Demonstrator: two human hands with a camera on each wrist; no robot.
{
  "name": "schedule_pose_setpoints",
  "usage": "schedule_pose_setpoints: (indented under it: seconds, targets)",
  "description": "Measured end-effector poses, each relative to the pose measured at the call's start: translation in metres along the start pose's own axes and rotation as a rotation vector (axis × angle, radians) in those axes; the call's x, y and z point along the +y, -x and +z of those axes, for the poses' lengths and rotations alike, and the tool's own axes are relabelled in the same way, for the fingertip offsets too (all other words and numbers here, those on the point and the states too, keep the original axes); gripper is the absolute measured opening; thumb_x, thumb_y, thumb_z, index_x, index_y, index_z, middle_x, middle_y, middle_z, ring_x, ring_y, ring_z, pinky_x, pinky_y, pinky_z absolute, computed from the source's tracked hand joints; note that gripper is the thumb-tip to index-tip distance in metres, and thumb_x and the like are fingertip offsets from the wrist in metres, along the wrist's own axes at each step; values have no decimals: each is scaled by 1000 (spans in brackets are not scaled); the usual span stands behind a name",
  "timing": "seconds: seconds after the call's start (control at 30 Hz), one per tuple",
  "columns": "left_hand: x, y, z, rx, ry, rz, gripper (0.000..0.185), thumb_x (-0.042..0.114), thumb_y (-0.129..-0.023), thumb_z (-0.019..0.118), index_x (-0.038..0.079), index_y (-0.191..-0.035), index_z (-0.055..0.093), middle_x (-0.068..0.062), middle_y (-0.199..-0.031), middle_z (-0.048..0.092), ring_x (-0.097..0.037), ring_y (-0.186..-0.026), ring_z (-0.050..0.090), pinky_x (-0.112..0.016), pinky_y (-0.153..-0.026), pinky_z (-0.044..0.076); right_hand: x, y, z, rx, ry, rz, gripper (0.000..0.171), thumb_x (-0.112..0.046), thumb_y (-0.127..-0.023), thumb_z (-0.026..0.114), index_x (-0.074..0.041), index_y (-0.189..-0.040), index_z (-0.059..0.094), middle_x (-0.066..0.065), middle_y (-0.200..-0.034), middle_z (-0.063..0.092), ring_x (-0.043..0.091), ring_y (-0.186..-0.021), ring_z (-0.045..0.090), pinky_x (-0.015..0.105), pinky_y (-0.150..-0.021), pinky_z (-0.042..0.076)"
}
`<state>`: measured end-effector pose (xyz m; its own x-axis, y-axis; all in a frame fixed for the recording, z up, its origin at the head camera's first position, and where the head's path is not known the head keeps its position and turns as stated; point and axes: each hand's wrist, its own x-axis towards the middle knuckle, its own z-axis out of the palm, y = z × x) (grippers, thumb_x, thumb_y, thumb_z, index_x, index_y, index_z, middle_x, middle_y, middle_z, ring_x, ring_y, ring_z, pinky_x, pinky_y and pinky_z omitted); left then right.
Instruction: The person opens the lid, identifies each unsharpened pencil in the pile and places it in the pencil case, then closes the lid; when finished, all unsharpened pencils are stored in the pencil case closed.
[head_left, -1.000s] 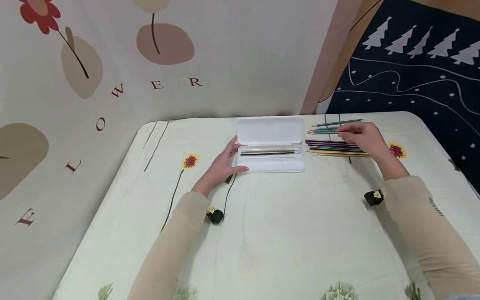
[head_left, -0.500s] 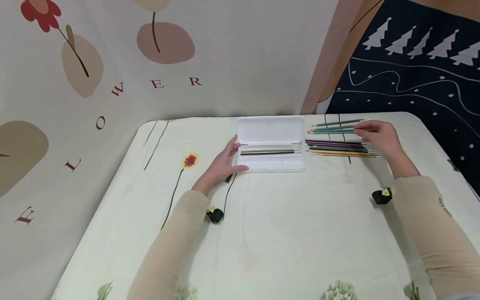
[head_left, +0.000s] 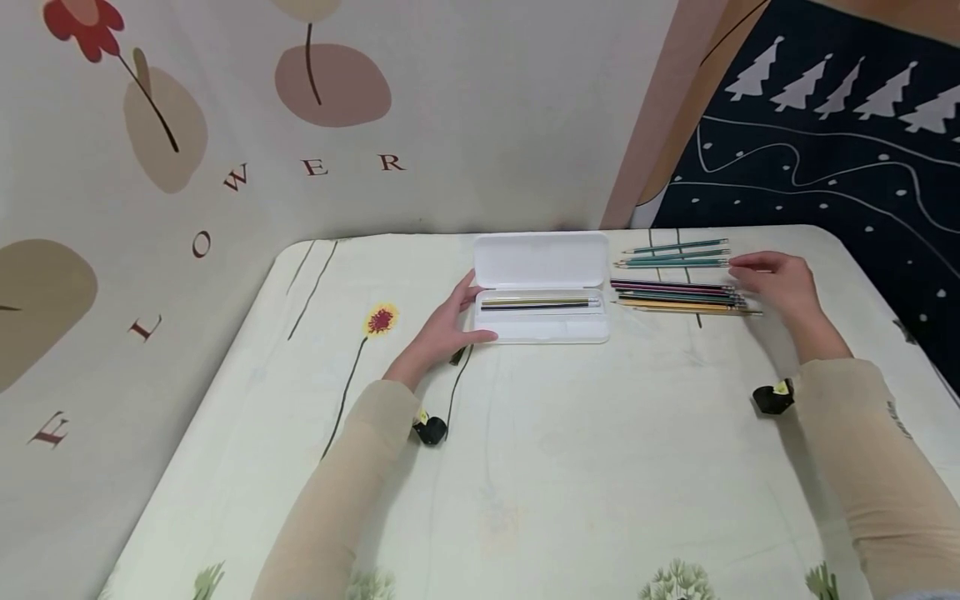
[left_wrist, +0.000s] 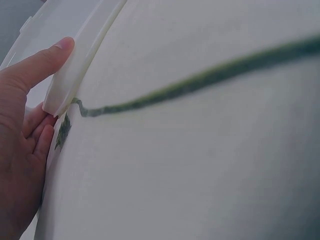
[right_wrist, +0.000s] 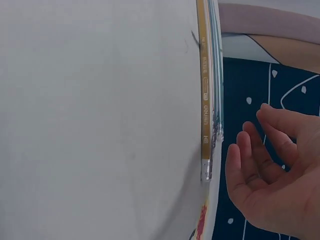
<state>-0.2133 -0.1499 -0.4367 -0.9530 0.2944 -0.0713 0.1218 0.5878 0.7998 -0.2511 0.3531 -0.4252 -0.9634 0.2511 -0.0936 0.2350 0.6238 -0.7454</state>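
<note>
An open white pencil case (head_left: pixel 542 287) lies at the far middle of the table, with a few pencils (head_left: pixel 537 303) in its tray. My left hand (head_left: pixel 444 327) rests against the case's left end (left_wrist: pixel 70 75), thumb on the front edge. To the right of the case lies a row of several coloured pencils (head_left: pixel 678 297), with three teal pencils (head_left: pixel 673 253) behind it. My right hand (head_left: pixel 780 283) hovers by the pencils' right ends (right_wrist: pixel 206 165), fingers relaxed and holding nothing.
The table (head_left: pixel 525 467) wears a pale cloth printed with flowers. A wall hanging with flowers and letters (head_left: pixel 225 150) rises behind and to the left. A dark fabric with white trees (head_left: pixel 825 142) stands at the right, beyond the table edge.
My right hand has drawn back to the right, off the teal pencils to the pencils' right ends. The left hand and the case have stayed put.
</note>
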Motion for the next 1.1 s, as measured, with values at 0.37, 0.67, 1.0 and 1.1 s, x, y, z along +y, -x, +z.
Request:
schedule_pose_setpoints:
  seconds: [0.37, 0.67, 1.0, 1.1]
  targets:
    - [-3, -2, -1, -1, -6, 12, 111, 40, -73, 79, 36, -151, 1, 6, -150, 34, -17, -138, 32, -39, -117, 20, -27, 23, -3, -143, 64, 149, 60, -39, -94, 52, -1, -139, 42, 25, -139, 39, 30, -113, 46, 26, -79, 46]
    - [-6, -1, -3, 2, -22, 21, 110, 42, -73, 79, 37, -151, 0, 6, -150, 34, -17, -138, 32, -39, -117, 21, -23, 11, 2, -215, 198, 76, 46, -31, -95, 53, 0, -130, 52, 25, -128, 45, 35, -106, 40, 42, -83, 41]
    - [-7, -3, -2, 3, -22, 28, 111, 42, -73, 79, 35, -151, 1, 7, -149, 35, -16, -138, 32, -38, -117, 20, -28, 15, 2, -222, 215, 76, 40, -24, -96, 52, 4, -124, 54, 25, -121, 47, 32, -98, 41, 22, -63, 34]
    - [-5, -4, -1, -2, -16, 27, 111, 42, -73, 79, 35, -151, 1, 7, -150, 34, -16, -138, 32, -38, -117, 20, -26, 15, 2, -215, 203, 91, 41, -24, -96, 52, 6, -124, 53, 25, -120, 46, 32, -97, 42, 19, -59, 34]
